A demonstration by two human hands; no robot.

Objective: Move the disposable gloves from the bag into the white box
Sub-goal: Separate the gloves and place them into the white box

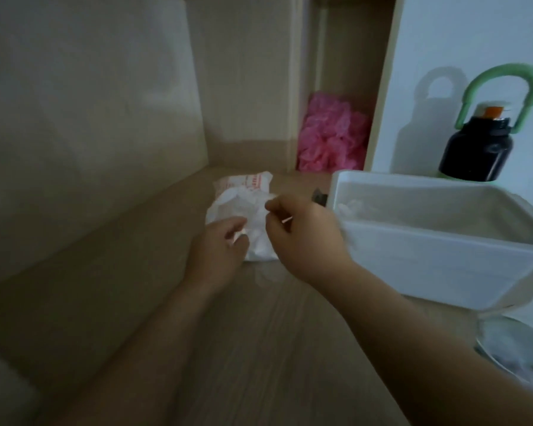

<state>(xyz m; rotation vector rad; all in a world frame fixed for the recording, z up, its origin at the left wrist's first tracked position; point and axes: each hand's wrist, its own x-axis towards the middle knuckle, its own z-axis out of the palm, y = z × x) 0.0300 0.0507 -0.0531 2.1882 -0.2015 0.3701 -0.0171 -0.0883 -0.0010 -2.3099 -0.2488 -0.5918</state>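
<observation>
A crumpled white plastic bag [243,195] with red print lies on the wooden desk, with thin clear disposable gloves bunched at its open near end. My left hand [220,250] grips the bag's near edge. My right hand [302,232] pinches clear glove film just above the bag's mouth. The white box [443,253] stands right of the bag, open at the top, with a few clear gloves [350,207] in its far left corner. My right hand is beside the box's left wall.
A pink pile of plastic [333,133] fills a shelf niche behind the bag. A black bottle [477,149] with a green handle stands behind the box. A round metal bowl [517,355] sits at the right edge. Shelf walls enclose the desk at left and back.
</observation>
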